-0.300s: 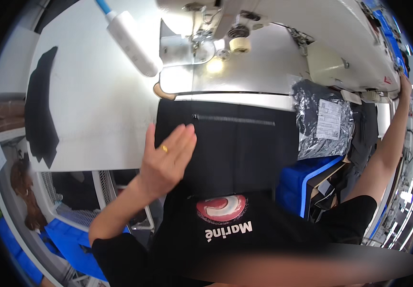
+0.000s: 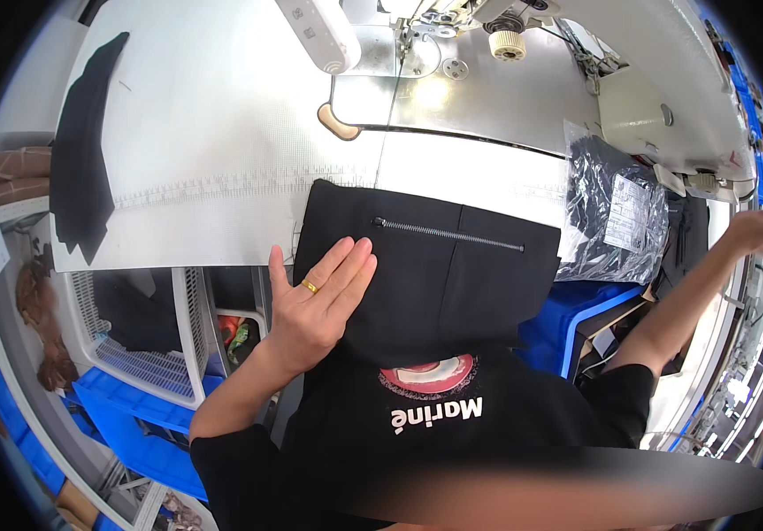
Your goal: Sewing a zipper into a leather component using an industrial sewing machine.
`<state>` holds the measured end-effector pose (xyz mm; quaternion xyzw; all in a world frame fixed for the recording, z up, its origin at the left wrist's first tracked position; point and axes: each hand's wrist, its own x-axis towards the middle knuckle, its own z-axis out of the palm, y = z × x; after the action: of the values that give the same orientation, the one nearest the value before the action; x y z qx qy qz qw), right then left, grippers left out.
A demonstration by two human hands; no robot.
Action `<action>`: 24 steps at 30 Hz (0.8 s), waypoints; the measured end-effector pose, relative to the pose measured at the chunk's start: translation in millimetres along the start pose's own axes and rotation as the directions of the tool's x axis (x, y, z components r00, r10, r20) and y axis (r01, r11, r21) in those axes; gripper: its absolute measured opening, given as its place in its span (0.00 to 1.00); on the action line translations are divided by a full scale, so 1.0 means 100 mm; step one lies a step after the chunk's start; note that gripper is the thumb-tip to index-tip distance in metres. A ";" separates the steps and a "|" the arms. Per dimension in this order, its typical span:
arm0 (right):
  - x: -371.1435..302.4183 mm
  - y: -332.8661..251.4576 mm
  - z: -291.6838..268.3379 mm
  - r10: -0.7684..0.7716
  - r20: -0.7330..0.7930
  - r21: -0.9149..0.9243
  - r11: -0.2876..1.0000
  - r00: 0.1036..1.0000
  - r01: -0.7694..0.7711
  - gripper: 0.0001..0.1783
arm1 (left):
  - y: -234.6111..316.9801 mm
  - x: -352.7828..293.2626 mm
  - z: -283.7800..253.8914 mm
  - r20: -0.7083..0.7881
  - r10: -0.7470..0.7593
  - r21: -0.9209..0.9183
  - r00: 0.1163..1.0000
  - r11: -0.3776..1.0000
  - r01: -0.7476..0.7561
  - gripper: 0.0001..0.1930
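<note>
A black fabric piece [image 2: 399, 292] with a zipper [image 2: 449, 234] across its upper part lies at the table's near edge and over my lap. My left hand [image 2: 315, 305], a gold ring on one finger, rests on its left side with the fingers stretched flat. From the sewing machine's needle area [image 2: 403, 44] a dark thread [image 2: 388, 124] runs down to the fabric's far edge. At the far right my right hand [image 2: 757, 230] is raised beside the machine's end, next to a dark shape at the picture's rim; its finger shape is unclear.
A plastic-wrapped package [image 2: 616, 208] sits right of the fabric, above a blue bin [image 2: 567, 323]. A long dark fabric strip [image 2: 89, 150] lies on the white table [image 2: 213, 133] at left. White baskets [image 2: 191, 327] and a blue crate [image 2: 138, 434] stand below. A white lamp-like device [image 2: 324, 35] hangs above.
The fabric and my left hand have come nearer to me, away from the machine, baring the table's ruler marks and the thread. My right hand has moved off the machine's end. The view has shifted.
</note>
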<state>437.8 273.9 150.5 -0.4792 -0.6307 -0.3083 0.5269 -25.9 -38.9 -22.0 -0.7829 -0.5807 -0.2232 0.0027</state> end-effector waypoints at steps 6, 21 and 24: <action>-1.36 -1.24 0.80 -0.347 0.716 0.304 0.936 0.606 0.178 0.23 | 0.00 -0.05 0.05 0.075 -0.028 -0.064 0.997 0.997 0.033 0.20; -1.43 -1.19 2.07 0.063 0.863 -0.252 0.914 0.502 0.318 0.19 | -0.62 0.70 -0.35 0.156 -0.226 -0.547 0.962 0.791 0.274 0.15; -1.53 -1.27 2.03 -0.253 0.716 -0.033 0.918 0.650 0.394 0.13 | -0.63 0.87 -0.23 0.159 -0.192 -0.499 0.968 0.831 0.247 0.14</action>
<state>243.2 368.1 -33.1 -0.4857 -0.8260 -0.2508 0.1379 -72.0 54.4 12.6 -0.6934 -0.5851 -0.3290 -0.2620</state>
